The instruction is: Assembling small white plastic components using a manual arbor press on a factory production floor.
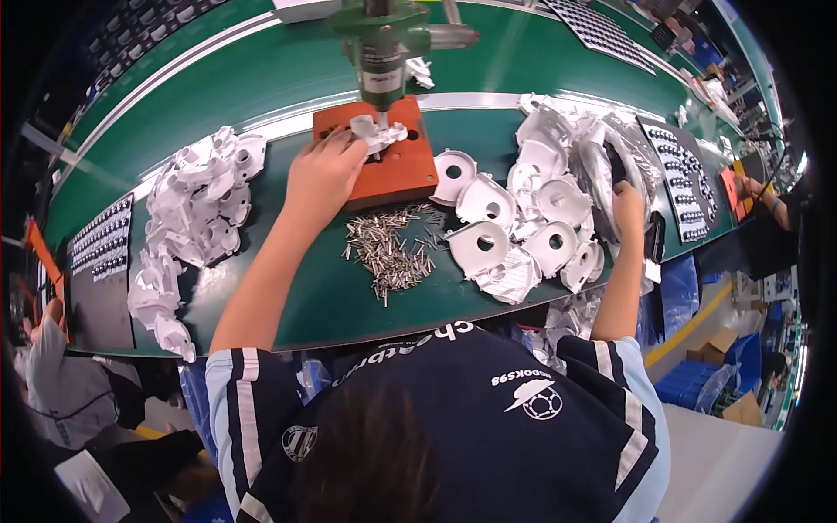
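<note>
As left grip (327, 170) clamps white housing (375, 137): looks unfinished
Right grip (628, 207): can't tell
Metal pins (390, 254): plenty left
Done: unclear

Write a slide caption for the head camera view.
Left grip touching a white part on an orange block, metal pins nearby, right grip at a clear plastic bag.
</note>
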### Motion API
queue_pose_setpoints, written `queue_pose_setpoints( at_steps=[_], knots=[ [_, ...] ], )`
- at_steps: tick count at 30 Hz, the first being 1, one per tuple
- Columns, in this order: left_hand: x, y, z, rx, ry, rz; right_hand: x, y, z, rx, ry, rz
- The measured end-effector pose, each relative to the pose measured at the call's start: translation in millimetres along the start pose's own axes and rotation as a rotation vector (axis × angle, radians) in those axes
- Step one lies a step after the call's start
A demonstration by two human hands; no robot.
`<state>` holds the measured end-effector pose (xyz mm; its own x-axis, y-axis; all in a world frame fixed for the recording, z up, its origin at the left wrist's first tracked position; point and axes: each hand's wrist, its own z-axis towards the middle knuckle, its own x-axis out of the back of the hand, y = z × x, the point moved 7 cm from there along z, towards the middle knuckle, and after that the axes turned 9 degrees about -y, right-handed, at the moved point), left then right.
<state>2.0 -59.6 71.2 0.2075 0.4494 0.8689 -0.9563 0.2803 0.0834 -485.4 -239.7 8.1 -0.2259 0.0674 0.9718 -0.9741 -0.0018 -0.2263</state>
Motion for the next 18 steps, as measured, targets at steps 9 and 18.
queue_pose_setpoints(
  at_steps=[9, 18],
  knots=[
    [-4.9, -7.0, -6.3, -0.073, 0.034, 0.034, 7.0, -12.3, -8.1, 0.057, 0.057, 0.070],
    [-13.0, -16.2, -7.5, -0.093, -0.066, -0.171, 40.8, -21.9, -20.9, 0.121, 0.287, 0.198]
  ],
)
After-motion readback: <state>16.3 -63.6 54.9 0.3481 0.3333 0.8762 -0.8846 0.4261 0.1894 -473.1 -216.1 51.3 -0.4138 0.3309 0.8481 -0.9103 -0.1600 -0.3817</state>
